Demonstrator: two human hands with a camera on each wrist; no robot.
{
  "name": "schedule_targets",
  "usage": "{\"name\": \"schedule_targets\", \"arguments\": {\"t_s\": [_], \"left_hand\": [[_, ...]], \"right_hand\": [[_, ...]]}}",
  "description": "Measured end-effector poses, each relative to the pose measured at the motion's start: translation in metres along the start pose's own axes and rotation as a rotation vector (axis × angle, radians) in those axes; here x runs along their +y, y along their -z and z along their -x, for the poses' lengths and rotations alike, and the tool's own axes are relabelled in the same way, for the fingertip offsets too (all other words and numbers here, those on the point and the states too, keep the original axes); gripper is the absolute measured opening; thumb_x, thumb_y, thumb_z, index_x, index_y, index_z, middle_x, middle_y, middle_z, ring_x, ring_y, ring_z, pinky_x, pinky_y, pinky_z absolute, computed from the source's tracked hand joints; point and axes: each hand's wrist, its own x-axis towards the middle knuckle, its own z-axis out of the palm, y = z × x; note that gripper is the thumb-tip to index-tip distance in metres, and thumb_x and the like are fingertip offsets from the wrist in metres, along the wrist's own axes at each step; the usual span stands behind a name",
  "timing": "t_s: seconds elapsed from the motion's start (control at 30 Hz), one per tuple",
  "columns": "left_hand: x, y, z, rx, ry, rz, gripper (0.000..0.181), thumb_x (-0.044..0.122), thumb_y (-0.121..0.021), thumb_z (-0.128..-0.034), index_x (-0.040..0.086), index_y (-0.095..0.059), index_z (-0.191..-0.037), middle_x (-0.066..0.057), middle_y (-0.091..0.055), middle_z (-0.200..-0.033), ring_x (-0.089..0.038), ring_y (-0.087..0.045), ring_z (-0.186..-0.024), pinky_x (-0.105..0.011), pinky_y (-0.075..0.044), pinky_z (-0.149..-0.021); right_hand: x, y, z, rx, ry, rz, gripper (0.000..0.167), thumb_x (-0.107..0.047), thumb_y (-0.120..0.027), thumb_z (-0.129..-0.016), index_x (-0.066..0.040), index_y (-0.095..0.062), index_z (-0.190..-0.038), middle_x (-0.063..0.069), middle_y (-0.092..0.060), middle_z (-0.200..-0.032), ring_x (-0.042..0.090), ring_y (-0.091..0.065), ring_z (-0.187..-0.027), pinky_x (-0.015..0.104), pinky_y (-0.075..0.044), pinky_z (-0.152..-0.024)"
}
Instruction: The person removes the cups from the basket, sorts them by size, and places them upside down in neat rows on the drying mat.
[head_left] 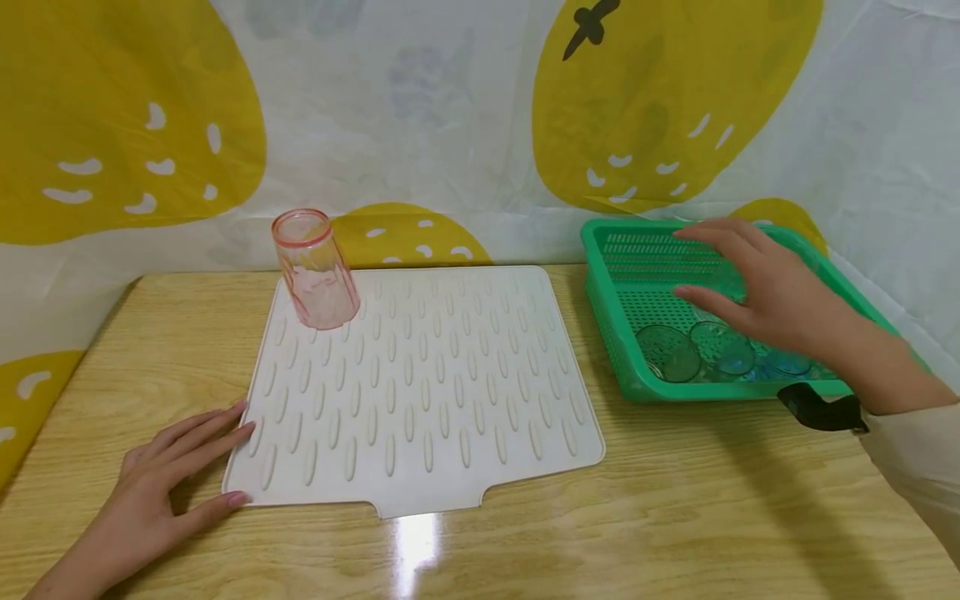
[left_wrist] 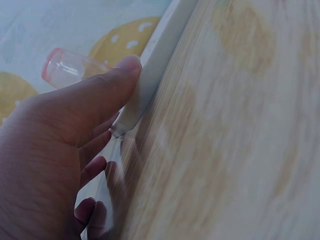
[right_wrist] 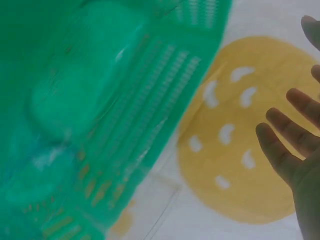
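A pink clear glass (head_left: 318, 287) stands mouth-unclear on the far left corner of a white ridged drying mat (head_left: 442, 487). My left hand (head_left: 153, 487) rests at the mat's near left corner, thumb and fingertips touching its edge. In the left wrist view, the thumb (left_wrist: 100, 92) lies against the mat's raised rim. Over a green plastic basket (head_left: 630, 390) at the right hovers my right hand (head_left: 780, 292), fingers spread and holding nothing. Inside the basket lie several clear glasses (head_left: 678, 358), some bluish, partly hidden beneath the hand.
A white cloth with yellow fruit shapes (head_left: 675, 108) hangs behind the wooden table (head_left: 510, 542). The mat and basket stand side by side with a narrow strip of table between them. A black strap (head_left: 821, 408) sits at my right wrist.
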Motion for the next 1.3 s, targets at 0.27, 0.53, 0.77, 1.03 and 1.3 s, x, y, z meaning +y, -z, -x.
{"name": "schedule_targets", "arguments": {"t_s": [0.27,0.53,0.77,1.03,1.3], "left_hand": [[0.001,0.002,0.000,0.004,-0.001,-0.002,0.083,0.023,-0.091,-0.0565,0.020,-0.060,-0.133,-0.001,-0.045,-0.145,-0.007,-0.024,-0.135,-0.032,-0.015,-0.081],[0.002,0.002,0.000,-0.027,0.027,0.005,0.082,0.024,-0.090,-0.0598,0.022,-0.058,-0.135,0.001,-0.042,-0.147,-0.007,-0.023,-0.136,-0.047,-0.019,-0.076],[0.000,0.001,-0.001,-0.020,0.020,0.000,0.082,0.024,-0.091,-0.0588,0.022,-0.058,-0.134,0.001,-0.043,-0.147,-0.008,-0.024,-0.136,-0.043,-0.018,-0.079],[0.001,0.002,-0.001,-0.013,0.012,0.003,0.083,0.022,-0.091,-0.0581,0.020,-0.059,-0.134,-0.001,-0.043,-0.146,-0.007,-0.024,-0.135,-0.038,-0.016,-0.080],[0.002,0.001,0.000,-0.039,0.039,-0.001,0.081,0.026,-0.090,-0.0618,0.023,-0.057,-0.136,0.001,-0.042,-0.148,-0.007,-0.022,-0.136,-0.046,-0.018,-0.076]], "right_hand": [[0.031,0.003,0.006,-0.009,0.033,0.036,0.064,-0.012,-0.078,-0.080,-0.004,-0.049,-0.136,0.024,-0.047,-0.130,0.045,-0.043,-0.115,0.058,-0.035,-0.088],[0.064,0.011,0.015,-0.078,-0.080,0.073,0.060,-0.015,-0.075,-0.084,-0.006,-0.048,-0.137,0.023,-0.042,-0.133,0.046,-0.038,-0.118,0.061,-0.034,-0.087],[0.091,0.012,0.030,-0.085,-0.144,0.149,0.059,-0.017,-0.073,-0.086,-0.002,-0.047,-0.136,0.030,-0.038,-0.134,0.053,-0.035,-0.119,0.067,-0.028,-0.092],[0.112,0.012,0.038,-0.154,-0.254,0.116,0.069,-0.022,-0.072,-0.088,-0.009,-0.037,-0.146,0.032,-0.029,-0.143,0.056,-0.024,-0.128,0.072,-0.023,-0.092],[0.126,0.011,0.044,-0.164,-0.255,0.001,0.071,-0.019,-0.076,-0.083,-0.012,-0.042,-0.145,0.029,-0.031,-0.144,0.056,-0.025,-0.128,0.075,-0.021,-0.091]]}}
